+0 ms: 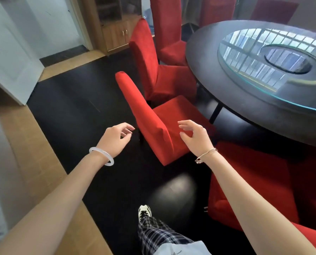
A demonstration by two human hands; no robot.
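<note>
Bare forearms rise from bottom edge. Left hand [114,138] and right hand [195,137] empty, fingers loosely spread, flanking near corner of backrest, no contact.

Red fabric-covered dining chair [144,115]: centre frame, angled beside dark round table [208,57].

Best approach, likely: grasp both backrest edges evenly, slide straight, mind neighbouring red chair [149,57].

Chair legs mostly hidden. Blurred dark smudge [175,188] unreadable. Red seat [254,181] lower right cut off.

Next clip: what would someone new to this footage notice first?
The nearest red chair dominates the middle of the view, vivid against the black floor. The left hand and the right hand reach toward its backrest from either side, fingers relaxed and holding nothing. At right, a dark round table carries a glass turntable that reflects a barred window.
</note>
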